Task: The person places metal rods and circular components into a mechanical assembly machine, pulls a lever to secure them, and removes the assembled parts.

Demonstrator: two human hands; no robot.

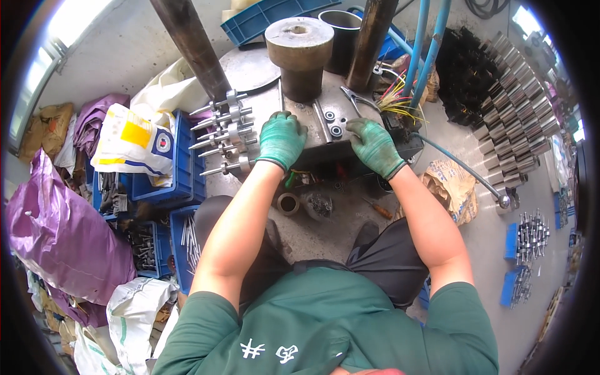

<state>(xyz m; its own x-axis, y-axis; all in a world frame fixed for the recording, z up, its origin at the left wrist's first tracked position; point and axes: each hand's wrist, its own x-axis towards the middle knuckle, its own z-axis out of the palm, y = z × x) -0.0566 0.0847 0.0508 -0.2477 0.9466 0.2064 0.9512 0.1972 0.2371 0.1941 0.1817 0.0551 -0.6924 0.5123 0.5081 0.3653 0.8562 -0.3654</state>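
The left hand (282,139), in a ribbed green knit glove, has its fingers bent and bunched at the near edge of the steel worktop (262,105). A slim metal rod (280,94) extends from just beyond its fingertips; I cannot tell whether they pinch it. The right hand (375,147), gloved alike (the fabric smudged grey), curves its fingers over the edge beside the pliers (362,100), whose slender legs splay apart; whether it grips anything is hidden.

Between the hands lie a smooth round bar (322,122) and two small dark-and-silver rings (335,131), one just beyond the other. Left of the left hand, pointed shafts (236,139) with thick cylindrical collars sit in a row, bright and machined.

Behind stands a heavy stepped cylinder (300,44), pale and scuffed on top, darker below, between two dull, brownish columns (373,44). Farther left are a ribbed blue plastic crate (187,162) and a crinkled, glossy purple sack (62,231); far right, shiny metal cylinders (515,103) are stacked in rows.
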